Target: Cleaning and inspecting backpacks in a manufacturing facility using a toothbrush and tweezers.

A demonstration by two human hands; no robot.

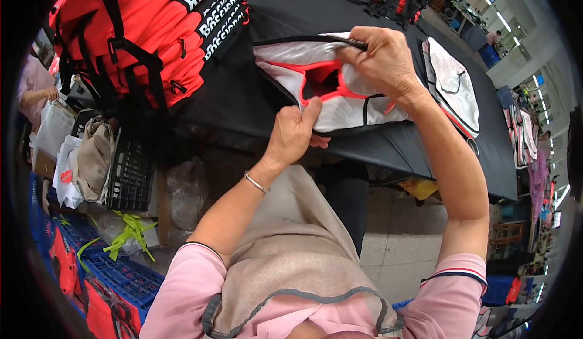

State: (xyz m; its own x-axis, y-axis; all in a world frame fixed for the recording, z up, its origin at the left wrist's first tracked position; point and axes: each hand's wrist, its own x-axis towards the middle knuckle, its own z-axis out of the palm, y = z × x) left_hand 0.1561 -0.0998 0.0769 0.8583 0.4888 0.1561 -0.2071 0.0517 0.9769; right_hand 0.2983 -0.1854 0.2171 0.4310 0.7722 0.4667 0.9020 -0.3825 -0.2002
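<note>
White fabric piece [340, 90], red trim, both hands gripping

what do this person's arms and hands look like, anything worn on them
Both forearms are bare. Short pink sleeves end above the elbows, each cuff edged with dark and red-and-white stripes. The left hand has a thin silver bangle at its wrist. The right hand wears nothing visible; no gloves.

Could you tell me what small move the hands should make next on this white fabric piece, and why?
Probably draw the left hand toward the body to spread the white fabric piece flat. The right hand already pins its black-trimmed top edge on the black table, while the red-edged opening sits bunched between them.
</note>
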